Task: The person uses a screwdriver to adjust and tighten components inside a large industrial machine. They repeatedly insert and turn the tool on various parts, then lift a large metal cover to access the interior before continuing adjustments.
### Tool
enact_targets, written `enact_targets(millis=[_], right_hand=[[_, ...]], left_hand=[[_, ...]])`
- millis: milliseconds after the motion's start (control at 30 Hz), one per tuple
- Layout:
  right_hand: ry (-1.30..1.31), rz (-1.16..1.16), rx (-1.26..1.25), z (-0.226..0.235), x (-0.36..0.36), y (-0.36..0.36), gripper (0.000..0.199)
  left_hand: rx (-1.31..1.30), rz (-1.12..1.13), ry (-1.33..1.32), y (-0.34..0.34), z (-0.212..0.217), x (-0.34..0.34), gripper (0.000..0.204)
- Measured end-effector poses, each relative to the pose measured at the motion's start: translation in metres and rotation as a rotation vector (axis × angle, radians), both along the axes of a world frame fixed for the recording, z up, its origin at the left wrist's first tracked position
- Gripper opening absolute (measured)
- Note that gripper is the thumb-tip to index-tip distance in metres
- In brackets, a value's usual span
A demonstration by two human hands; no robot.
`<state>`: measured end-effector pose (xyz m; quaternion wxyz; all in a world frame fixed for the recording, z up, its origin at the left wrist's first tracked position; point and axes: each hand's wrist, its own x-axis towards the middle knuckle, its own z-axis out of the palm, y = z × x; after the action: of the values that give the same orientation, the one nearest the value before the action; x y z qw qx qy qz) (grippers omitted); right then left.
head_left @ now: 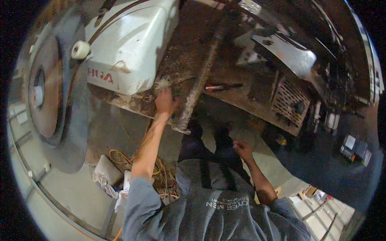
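Observation:
My left hand [165, 103] reaches to the edge of a dirty brown bench [185, 52], fingers closed against a pale, frayed wad [162, 83] on its surface. The wad's exact material is too blurred to tell. Just right of that hand, a long rusty metal bar [201, 79] runs across the bench, and its near end sticks out past the edge. My right hand [243, 149] hangs in front of my legs, fingers loosely bent and partly apart, with nothing visible in them. A hand tool with a red handle [216, 86] lies on the bench right of the bar.
A white machine housing [124, 52] stands left of my left hand. Farther left is a large round wheel [46, 88]. A perforated metal plate [290, 102] and a shiny metal part [287, 54] are at the right. Orange cable [161, 166] and white bags [107, 172] lie on the floor.

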<state>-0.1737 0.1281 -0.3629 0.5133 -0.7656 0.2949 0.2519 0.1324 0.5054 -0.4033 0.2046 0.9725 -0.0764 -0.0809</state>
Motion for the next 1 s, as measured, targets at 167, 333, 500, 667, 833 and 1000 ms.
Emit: enact_targets(millis=[167, 333, 500, 667, 833, 1000], right_hand=[[0.019, -0.015, 0.045, 0.029, 0.034, 0.021, 0.035], [-0.127, 0.04, 0.183, 0.085, 0.086, 0.058, 0.039], [-0.352, 0.05, 0.568, 0.182, 0.129, 0.102, 0.039], [-0.545, 0.142, 0.136, 0.209, 0.103, 0.083, 0.033], [-0.779, -0.059, -0.15, 0.27, 0.081, 0.032, 0.028], [-0.896, -0.248, -0.263, 0.278, 0.065, -0.016, 0.018]], left_hand=[[-0.13, 0.029, -0.281, 0.019, 0.045, -0.004, 0.043], [-0.622, 0.244, -0.016, -0.006, 0.154, -0.03, 0.038], [-1.054, 0.148, 0.606, -0.077, 0.25, -0.082, 0.037], [-1.011, -0.116, 0.491, -0.149, 0.294, -0.103, 0.039], [-1.156, -0.534, 0.864, -0.207, 0.32, -0.109, 0.065], [-0.661, -0.919, 0.605, -0.276, 0.38, -0.104, 0.068]])
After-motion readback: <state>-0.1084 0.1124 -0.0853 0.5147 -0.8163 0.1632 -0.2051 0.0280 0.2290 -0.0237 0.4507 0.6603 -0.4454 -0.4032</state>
